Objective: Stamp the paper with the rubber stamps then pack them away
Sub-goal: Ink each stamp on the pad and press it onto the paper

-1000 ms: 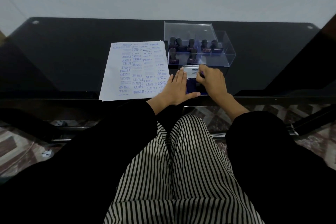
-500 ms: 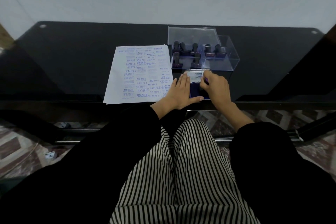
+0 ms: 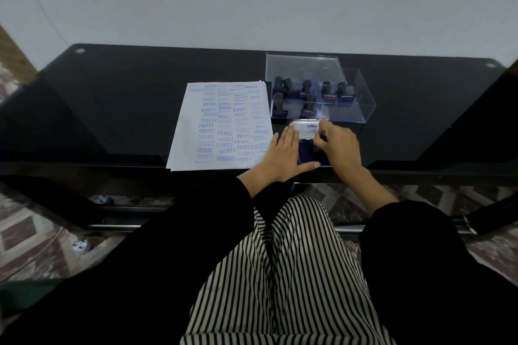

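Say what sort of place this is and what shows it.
Probably a home desk: a glossy black glass-topped table against a plain pale wall, a patterned floor beneath it, stamped white paper on top.

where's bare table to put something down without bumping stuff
Widest patch: the black table left of the stamped paper, out to its far left corner. Also right of the clear box, and a strip behind the paper. Crowded: near edge centre, where the left hand and right hand flank the ink pad, just before the boxed rubber stamps.
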`<action>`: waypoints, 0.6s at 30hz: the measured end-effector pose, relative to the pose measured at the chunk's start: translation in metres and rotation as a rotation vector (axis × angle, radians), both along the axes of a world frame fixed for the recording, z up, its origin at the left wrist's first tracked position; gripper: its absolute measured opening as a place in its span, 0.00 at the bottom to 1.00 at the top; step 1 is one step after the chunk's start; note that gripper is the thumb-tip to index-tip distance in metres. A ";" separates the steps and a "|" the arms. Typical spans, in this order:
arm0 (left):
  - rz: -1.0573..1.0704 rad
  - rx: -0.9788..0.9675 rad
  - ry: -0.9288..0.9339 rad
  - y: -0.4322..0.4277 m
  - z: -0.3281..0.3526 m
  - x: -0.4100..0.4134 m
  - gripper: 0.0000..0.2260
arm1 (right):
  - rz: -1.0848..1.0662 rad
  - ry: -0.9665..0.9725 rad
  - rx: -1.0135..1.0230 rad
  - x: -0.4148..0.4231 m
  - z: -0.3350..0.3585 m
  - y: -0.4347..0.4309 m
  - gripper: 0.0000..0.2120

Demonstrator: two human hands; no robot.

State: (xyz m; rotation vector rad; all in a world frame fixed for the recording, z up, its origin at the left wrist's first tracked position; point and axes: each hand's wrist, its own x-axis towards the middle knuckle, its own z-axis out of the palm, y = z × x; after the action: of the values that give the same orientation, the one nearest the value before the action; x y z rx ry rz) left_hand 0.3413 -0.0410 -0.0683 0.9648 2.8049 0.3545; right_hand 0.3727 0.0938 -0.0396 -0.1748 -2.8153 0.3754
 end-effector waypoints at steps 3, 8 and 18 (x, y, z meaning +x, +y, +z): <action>0.004 0.019 -0.044 0.000 0.004 0.000 0.43 | 0.025 -0.117 0.031 -0.008 0.011 0.004 0.08; 0.043 0.268 -0.224 -0.011 0.028 -0.006 0.41 | 0.023 -0.078 -0.008 -0.033 0.037 -0.003 0.09; 0.375 0.476 -0.103 -0.141 0.049 -0.078 0.25 | 0.157 0.169 -0.193 -0.129 0.073 -0.100 0.12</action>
State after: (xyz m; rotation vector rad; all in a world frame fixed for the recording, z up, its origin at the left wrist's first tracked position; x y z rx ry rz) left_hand 0.2636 -0.1815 -0.0195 0.4531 2.8475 1.1220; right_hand 0.2438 -0.0066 0.0333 0.0367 -2.6307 0.6663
